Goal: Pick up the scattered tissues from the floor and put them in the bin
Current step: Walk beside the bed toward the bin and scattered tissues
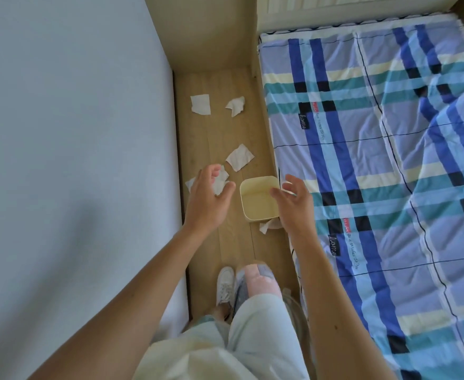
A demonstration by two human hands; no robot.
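Note:
A small cream square bin [258, 215] stands on the wooden floor beside the bed. Several white tissues lie scattered: a flat one [200, 104] far left, a crumpled one [235, 106] near it, one [239, 157] mid-floor, one [221, 181] partly under my left hand, and one [266, 226] just behind the bin's near side. My left hand [207, 196] hovers open, fingers spread, over the tissue to the left of the bin. My right hand [294, 204] is open at the bin's right rim, holding nothing.
A narrow strip of wooden floor [214, 138] runs between a grey-white wall or cabinet face [74, 133] on the left and a bed with a blue plaid cover [376, 160] on the right. My legs and white shoe [225, 283] stand in the near floor.

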